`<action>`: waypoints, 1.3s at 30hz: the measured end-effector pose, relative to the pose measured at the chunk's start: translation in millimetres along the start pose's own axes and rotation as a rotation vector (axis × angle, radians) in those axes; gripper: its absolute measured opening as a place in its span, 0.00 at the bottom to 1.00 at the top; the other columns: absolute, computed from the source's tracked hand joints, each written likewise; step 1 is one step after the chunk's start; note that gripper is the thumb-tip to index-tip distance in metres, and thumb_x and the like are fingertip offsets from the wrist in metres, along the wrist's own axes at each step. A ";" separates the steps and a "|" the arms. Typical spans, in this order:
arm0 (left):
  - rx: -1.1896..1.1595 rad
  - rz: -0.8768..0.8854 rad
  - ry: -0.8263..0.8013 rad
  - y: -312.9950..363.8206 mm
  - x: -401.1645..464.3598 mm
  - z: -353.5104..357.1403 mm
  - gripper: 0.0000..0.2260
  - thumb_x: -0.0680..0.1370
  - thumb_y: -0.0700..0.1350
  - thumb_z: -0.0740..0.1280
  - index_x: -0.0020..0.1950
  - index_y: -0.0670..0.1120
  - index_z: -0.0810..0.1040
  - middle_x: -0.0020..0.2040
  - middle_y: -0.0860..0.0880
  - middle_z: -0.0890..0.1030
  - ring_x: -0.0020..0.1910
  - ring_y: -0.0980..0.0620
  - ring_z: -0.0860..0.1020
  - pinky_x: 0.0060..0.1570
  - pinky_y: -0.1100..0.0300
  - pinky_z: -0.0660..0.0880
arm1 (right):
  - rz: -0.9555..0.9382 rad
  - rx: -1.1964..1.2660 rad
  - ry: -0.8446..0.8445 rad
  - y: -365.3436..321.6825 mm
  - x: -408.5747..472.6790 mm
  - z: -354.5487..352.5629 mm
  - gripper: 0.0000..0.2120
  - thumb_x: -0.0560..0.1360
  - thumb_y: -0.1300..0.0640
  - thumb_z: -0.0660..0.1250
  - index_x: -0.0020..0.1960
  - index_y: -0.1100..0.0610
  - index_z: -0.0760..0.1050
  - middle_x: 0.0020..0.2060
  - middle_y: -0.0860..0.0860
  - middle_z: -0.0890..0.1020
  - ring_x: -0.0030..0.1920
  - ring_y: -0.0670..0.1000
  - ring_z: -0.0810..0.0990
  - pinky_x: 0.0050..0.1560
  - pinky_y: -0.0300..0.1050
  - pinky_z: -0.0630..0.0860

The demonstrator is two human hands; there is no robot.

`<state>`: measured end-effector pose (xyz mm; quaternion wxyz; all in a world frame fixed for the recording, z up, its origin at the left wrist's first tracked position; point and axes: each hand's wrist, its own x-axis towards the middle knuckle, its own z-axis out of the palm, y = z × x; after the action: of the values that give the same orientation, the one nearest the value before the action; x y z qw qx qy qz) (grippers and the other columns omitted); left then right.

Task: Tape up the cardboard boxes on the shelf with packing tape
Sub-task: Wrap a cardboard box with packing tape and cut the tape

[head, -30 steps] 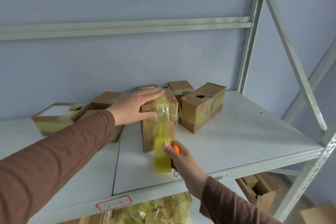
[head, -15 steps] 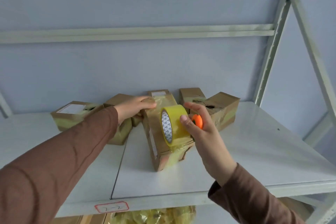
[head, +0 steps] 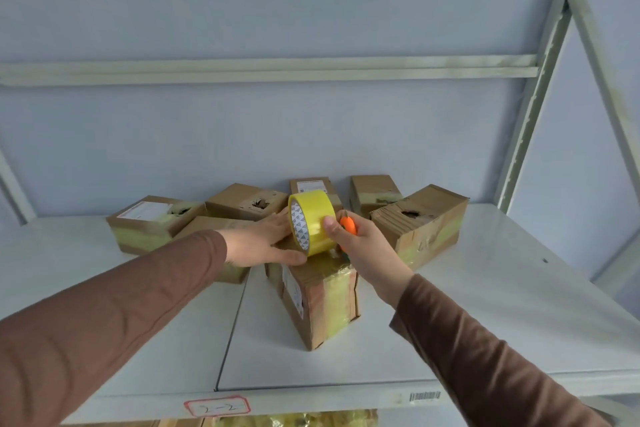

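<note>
**Cardboard box under both hands, tape roll on top**

White label with a red border and handwritten marks (head: 216, 406) on the shelf's front lip, 6 o'clock, nearest the camera. Barcode sticker (head: 425, 395) on the same lip toward 5 o'clock.

White metal shelf board (head: 485, 322) carries everything. At centre, an upright brown cardboard box with yellowish tape bands (head: 320, 302), one corner turned toward the camera.

Left hand (head: 259, 243), brown sleeve, comes in from 8 o'clock; fingers straight and flat, laid on the box's top at its left edge, touching the roll.

Right hand (head: 360, 250), from 4 o'clock, grips a yellow roll of packing tape (head: 311, 222) standing on edge on the box top, thumb pressed on the roll's outer face. Orange plastic piece (head: 348, 225) shows just behind the thumb; what it is cannot be told.

Further back, 10 to 2 o'clock: taped brown cardboard boxes in a cluster (head: 420, 224), several with torn holes on top, near the blue-grey wall (head: 311, 132).
</note>
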<state>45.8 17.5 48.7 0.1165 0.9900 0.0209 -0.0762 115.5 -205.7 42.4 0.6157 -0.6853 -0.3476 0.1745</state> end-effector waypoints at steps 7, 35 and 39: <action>-0.031 0.100 0.122 1.1 -1.1 19.2 0.59 0.59 0.86 0.58 0.83 0.56 0.52 0.82 0.57 0.55 0.80 0.59 0.51 0.79 0.57 0.50 | 0.013 0.056 -0.004 -3.7 1.6 3.8 0.25 0.82 0.44 0.66 0.53 0.69 0.72 0.42 0.55 0.70 0.43 0.55 0.68 0.45 0.54 0.68; 0.255 0.106 0.170 6.7 -9.9 33.4 0.33 0.84 0.60 0.59 0.81 0.68 0.39 0.84 0.56 0.40 0.81 0.60 0.43 0.77 0.63 0.38 | 0.273 0.215 -0.008 62.2 -85.0 16.6 0.17 0.79 0.45 0.69 0.52 0.61 0.76 0.41 0.53 0.73 0.38 0.48 0.71 0.37 0.36 0.68; 0.200 0.089 0.224 -1.2 -6.8 45.4 0.33 0.84 0.59 0.59 0.79 0.72 0.38 0.83 0.61 0.40 0.76 0.65 0.43 0.73 0.65 0.38 | 0.451 0.309 -0.035 63.6 -82.3 29.9 0.18 0.82 0.48 0.67 0.58 0.65 0.76 0.44 0.56 0.79 0.40 0.52 0.81 0.44 0.49 0.83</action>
<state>32.3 7.9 5.9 0.0174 0.9990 -0.0177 0.0384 54.8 -241.0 -40.0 0.6524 -0.6403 -0.1660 0.3700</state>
